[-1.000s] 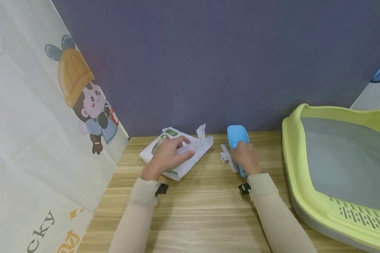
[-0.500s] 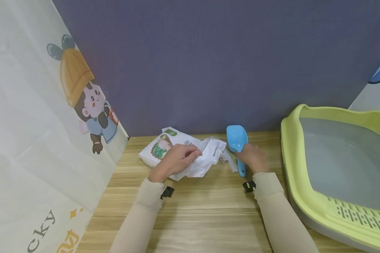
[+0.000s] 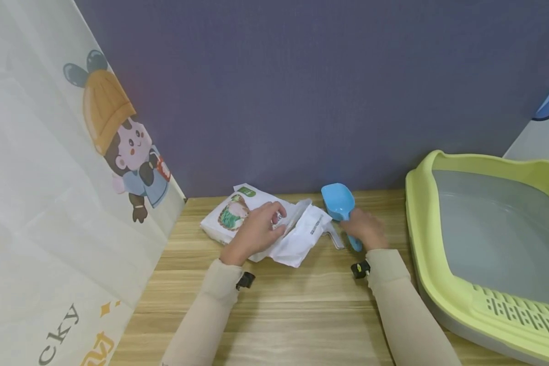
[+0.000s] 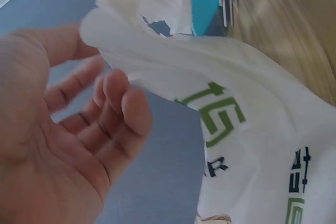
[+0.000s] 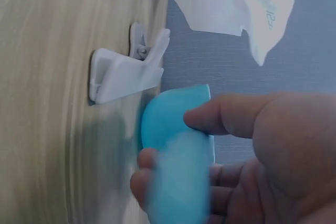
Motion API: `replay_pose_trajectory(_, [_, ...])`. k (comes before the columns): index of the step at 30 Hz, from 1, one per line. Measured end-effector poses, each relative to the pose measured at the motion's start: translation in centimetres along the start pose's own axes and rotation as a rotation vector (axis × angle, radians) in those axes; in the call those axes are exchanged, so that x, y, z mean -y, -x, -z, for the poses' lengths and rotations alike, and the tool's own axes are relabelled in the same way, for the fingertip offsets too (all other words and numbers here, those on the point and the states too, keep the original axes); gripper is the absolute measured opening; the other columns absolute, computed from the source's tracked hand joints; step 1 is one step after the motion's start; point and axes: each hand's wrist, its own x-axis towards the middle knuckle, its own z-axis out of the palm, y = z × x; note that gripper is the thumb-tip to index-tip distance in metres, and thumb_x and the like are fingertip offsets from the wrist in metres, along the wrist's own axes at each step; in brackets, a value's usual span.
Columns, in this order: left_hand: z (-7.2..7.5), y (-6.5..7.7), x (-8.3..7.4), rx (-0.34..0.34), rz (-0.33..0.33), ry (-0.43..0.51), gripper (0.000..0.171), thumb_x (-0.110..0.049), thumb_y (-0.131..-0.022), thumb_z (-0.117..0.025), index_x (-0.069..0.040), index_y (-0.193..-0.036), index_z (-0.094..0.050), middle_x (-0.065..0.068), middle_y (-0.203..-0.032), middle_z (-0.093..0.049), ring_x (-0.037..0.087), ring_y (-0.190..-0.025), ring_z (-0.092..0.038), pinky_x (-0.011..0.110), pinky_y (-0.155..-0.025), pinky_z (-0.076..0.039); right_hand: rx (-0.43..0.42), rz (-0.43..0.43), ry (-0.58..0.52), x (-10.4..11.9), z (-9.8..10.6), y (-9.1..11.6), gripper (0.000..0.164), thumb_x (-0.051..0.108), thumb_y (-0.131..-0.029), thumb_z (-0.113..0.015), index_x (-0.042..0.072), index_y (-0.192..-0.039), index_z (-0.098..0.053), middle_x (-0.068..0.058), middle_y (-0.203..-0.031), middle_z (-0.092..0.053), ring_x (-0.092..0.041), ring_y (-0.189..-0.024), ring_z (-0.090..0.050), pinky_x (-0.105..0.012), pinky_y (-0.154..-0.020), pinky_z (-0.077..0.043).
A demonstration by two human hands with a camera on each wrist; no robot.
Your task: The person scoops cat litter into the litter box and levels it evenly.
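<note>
A white printed bag (image 3: 224, 218) lies on the table with its torn mouth folded open to the right. My left hand (image 3: 255, 234) is over it, fingers loosely bent, with a gap between thumb and index finger in the head view. In the left wrist view, the thumb's tip goes out of sight behind the bag's edge (image 4: 118, 38). My right hand (image 3: 366, 227) grips the handle of a blue scoop (image 3: 337, 198), whose bowl points toward the back wall. Between bag and scoop lies a pale bag clip (image 5: 123, 77), partly covered by the bag in the head view.
A yellow-green and grey litter box (image 3: 416, 218) stands at the right, with a slotted front ledge. The dark blue-grey wall (image 3: 274, 96) closes off the back of the wooden table (image 3: 293, 315). A white printed sheet (image 3: 36, 193) hangs at the left.
The bag's mouth has been folded over to the right and now covers part of the clip. The scoop has tilted leftward in my right hand. My left hand has moved slightly right.
</note>
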Motion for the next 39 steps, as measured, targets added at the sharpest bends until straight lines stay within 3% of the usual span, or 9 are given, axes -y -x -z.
replay_pose_trajectory(5, [-0.2, 0.0, 0.6, 0.021, 0.122, -0.034, 0.021, -0.027, -0.091, -0.071, -0.013, -0.104, -0.062, 0.0, -0.076, -0.061, 0.012, -0.062, -0.054, 0.03, -0.06, -0.044, 0.004, 0.017, -0.075, 0.1, 0.4, 0.1, 0.026, 0.027, -0.093, -0.047, 0.009, -0.076, -0.055, -0.006, -0.066, -0.059, -0.02, -0.057, -0.052, -0.033, -0.052, -0.04])
replay_pose_trajectory(12, [-0.5, 0.1, 0.9, 0.022, 0.176, -0.059, 0.019, -0.036, -0.09, -0.071, -0.02, -0.086, -0.062, -0.006, -0.067, -0.059, 0.011, -0.058, -0.052, 0.029, -0.056, -0.041, -0.076, 0.045, -0.113, 0.2, 0.9, 0.4, 0.029, 0.03, -0.096, -0.045, 0.014, -0.073, -0.04, -0.005, -0.07, -0.045, -0.021, -0.063, -0.048, -0.034, -0.055, -0.039])
replay_pose_trajectory(17, [-0.7, 0.1, 0.8, 0.012, 0.167, -0.068, 0.019, -0.034, -0.089, -0.07, -0.023, -0.077, -0.06, -0.008, -0.061, -0.056, 0.011, -0.056, -0.05, 0.03, -0.057, -0.04, -0.113, 0.075, -0.163, 0.6, 1.4, 0.8, 0.027, 0.028, -0.095, -0.049, 0.013, -0.074, -0.04, -0.003, -0.068, -0.043, -0.021, -0.063, -0.047, -0.034, -0.055, -0.039])
replay_pose_trajectory(24, [-1.1, 0.2, 0.8, 0.003, 0.118, -0.084, 0.014, -0.029, -0.088, -0.066, -0.021, -0.077, -0.062, -0.011, -0.048, -0.039, 0.007, -0.046, -0.039, 0.028, -0.048, -0.035, -0.166, 0.102, -0.21, 1.2, 2.1, 1.3, 0.021, 0.023, -0.094, -0.051, 0.011, -0.078, -0.044, -0.004, -0.07, -0.047, -0.02, -0.062, -0.047, -0.033, -0.054, -0.039])
replay_pose_trajectory(27, [-1.2, 0.2, 0.8, -0.004, 0.108, -0.109, 0.013, -0.029, -0.087, -0.065, -0.021, -0.076, -0.063, -0.011, -0.048, -0.042, 0.008, -0.046, -0.041, 0.028, -0.048, -0.035, -0.174, 0.111, -0.237, 1.9, 2.4, 1.8, 0.02, 0.025, -0.095, -0.052, 0.008, -0.084, -0.05, -0.004, -0.071, -0.049, -0.019, -0.062, -0.047, -0.032, -0.054, -0.039])
replay_pose_trajectory(33, [-1.2, 0.1, 0.8, -0.016, 0.101, -0.14, 0.013, -0.027, -0.087, -0.066, -0.02, -0.076, -0.064, -0.009, -0.053, -0.05, 0.01, -0.049, -0.045, 0.028, -0.051, -0.037, -0.184, 0.181, -0.302, 3.5, 2.4, 3.1, 0.031, 0.026, -0.097, -0.06, -0.001, -0.111, -0.063, -0.005, -0.073, -0.053, -0.016, -0.062, -0.048, -0.028, -0.053, -0.039])
replay_pose_trajectory(39, [-1.3, 0.0, 0.8, -0.028, 0.083, -0.16, 0.012, -0.024, -0.087, -0.065, -0.019, -0.076, -0.064, -0.008, -0.052, -0.05, 0.01, -0.05, -0.045, 0.027, -0.05, -0.036, -0.2, 0.231, -0.288, 4.3, 2.5, 5.0, 0.031, 0.027, -0.099, -0.061, 0.001, -0.117, -0.065, -0.005, -0.073, -0.055, -0.016, -0.058, -0.049, -0.027, -0.05, -0.04])
